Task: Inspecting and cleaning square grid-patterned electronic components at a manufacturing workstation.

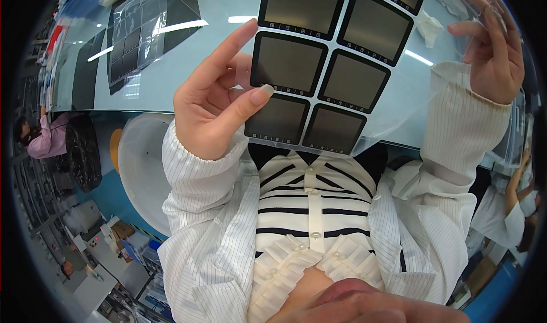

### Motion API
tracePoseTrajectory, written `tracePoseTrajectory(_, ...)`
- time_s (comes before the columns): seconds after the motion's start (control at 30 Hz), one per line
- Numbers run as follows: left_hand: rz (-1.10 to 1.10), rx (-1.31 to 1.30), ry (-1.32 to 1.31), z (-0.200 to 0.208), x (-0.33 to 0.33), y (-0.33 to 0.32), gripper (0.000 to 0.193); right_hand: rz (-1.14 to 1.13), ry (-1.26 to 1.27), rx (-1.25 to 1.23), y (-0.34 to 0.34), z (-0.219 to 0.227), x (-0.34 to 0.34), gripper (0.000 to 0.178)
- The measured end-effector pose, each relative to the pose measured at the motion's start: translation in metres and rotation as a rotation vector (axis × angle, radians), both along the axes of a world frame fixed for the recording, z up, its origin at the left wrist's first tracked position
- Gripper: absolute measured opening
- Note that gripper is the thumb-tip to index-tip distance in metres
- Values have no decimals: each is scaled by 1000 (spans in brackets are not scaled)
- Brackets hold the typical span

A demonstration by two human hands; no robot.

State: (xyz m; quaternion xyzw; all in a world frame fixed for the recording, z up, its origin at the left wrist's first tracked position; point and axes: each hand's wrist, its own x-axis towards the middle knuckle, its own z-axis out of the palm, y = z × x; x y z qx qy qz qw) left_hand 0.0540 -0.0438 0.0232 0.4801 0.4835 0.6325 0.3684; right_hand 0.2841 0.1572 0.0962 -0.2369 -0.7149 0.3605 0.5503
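My left hand (208, 101) grips the left edge of a clear sheet of black-framed, dark rectangular panels (290, 61), thumb on the front and index finger stretched along the edge. The panels sit in two columns, and the sheet is tilted above the table, its top cut off by the picture's edge. Off to its right, my right hand (493, 55) is raised with fingers apart and partly bent. I make out nothing held in it. Between that hand and the panels lies a crumpled white tissue (428, 28).
On the glossy pale table (222, 38), a clear film sleeve (149, 24) lies over dark sheets at the left. A translucent round bin (145, 169) stands below the table's edge. Clear plastic trays (510, 132) are at the right rim. Other people (48, 138) are nearby at both sides.
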Motion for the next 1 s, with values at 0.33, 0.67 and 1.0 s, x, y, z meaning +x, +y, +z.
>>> tracePoseTrajectory(0.33, 4, 10, 66, 7, 1, 0, 61, 192, -95, -216, 1, 12, 9, 29)
tracePoseTrajectory(0.67, -42, -313, 83, -7, -8, -2, 57, 339, -210, -641, 35, -28, 3, 28)
tracePoseTrajectory(1.0, 243, -365, 501, -31, -11, 3, 55, 154, -385, -482, 74, -117, -37, 23)
